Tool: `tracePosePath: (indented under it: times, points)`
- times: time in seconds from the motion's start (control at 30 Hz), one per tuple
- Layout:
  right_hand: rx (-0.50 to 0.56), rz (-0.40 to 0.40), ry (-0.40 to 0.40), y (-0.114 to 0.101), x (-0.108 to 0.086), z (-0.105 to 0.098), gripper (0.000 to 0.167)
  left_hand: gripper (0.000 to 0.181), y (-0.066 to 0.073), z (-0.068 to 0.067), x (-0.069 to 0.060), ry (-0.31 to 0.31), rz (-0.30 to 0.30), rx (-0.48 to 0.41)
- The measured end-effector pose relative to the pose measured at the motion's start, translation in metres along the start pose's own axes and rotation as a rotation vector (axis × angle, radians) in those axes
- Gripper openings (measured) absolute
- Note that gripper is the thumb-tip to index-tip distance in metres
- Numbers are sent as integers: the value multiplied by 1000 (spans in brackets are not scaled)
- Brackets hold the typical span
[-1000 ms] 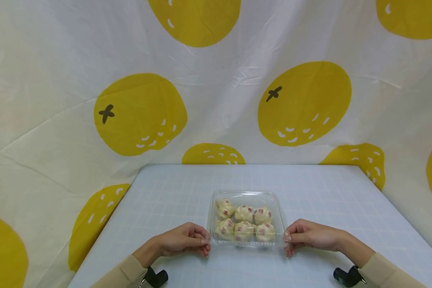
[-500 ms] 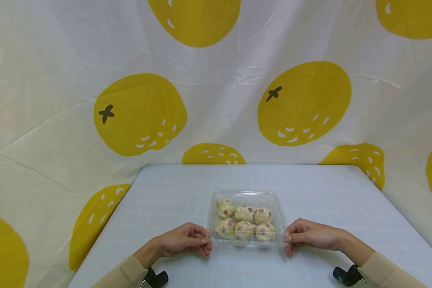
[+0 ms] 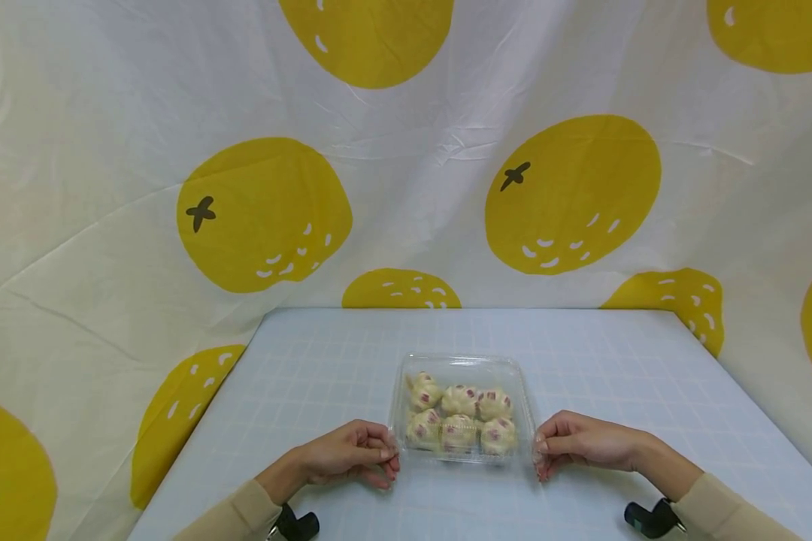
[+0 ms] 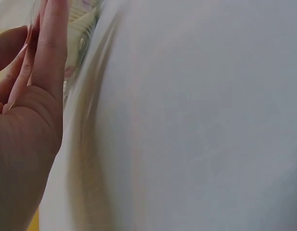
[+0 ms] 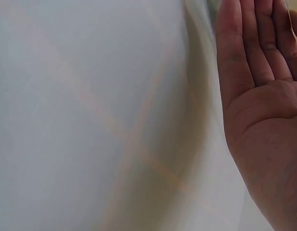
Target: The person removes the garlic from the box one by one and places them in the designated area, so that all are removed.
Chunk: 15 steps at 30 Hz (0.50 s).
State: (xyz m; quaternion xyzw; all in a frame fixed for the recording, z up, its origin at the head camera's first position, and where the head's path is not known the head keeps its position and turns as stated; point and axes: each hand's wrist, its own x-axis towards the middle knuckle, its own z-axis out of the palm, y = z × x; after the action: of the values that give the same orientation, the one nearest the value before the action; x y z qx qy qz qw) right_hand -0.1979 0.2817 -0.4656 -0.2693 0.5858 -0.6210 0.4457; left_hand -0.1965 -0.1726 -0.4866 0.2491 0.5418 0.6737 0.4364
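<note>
Container point(image 3: 463, 367), head view: clear plastic, apparently lidded, six buns point(image 3: 459, 433) inside; sits on desk point(image 3: 331, 346) between left hand point(image 3: 348, 451) and right hand point(image 3: 583, 442). Looks light, flexible, slick, easily dented; calls for gentle hold at near corners. Left wrist view: pinches container edge between thumb and fingers point(image 4: 51, 53). Right wrist view: holds fingers point(image 5: 230, 53) side by side, pinches thin clear edge with thumb.

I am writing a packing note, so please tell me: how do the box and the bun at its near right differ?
The box is clear and colourless, while the bun is cream with reddish marks. The box is rectangular; the bun is lumpy and roundish. The box is larger and holds the bun with five others. Both lie between the left hand and right hand.
</note>
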Motion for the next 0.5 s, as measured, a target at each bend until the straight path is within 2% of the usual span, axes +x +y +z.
tracePosePath:
  times: [0.1, 0.2, 0.5]
  points:
    - [18, -1, 0, 2, 0, 0, 34, 27, 0, 0, 0, 4, -14, 12]
    - [11, 9, 3, 2, -1, 1, 36, 24, 1, 0, 0, 16, -26, 39]
    - [-119, 50, 45, -4, -2, 2, 37, 42, 9, 0, -1, 47, -15, 153]
